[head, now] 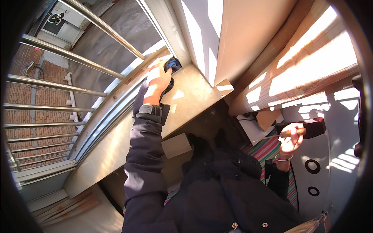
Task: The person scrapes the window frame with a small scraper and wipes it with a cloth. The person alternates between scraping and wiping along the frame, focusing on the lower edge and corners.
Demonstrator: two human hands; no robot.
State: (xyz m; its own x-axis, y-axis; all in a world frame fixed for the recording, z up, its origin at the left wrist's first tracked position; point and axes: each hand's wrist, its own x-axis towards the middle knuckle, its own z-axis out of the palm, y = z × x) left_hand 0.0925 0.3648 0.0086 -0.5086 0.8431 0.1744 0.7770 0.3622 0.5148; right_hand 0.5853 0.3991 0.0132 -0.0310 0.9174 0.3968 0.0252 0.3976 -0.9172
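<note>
My left hand presses a dark blue bunched cloth into the corner of the window track, where the frame meets the stone windowsill. A dark band circles that wrist. Off to the right, my right hand is closed around the wooden handle of a thin-shafted tool, which points left; its tip is too fine to make out. A bracelet sits on the right wrist.
Metal window bars run along the left, with a brick wall and shoes outside. Curtains hang at the upper right. Below them are a white surface holding a cardboard piece, and a striped cloth. A pale box lies below the sill.
</note>
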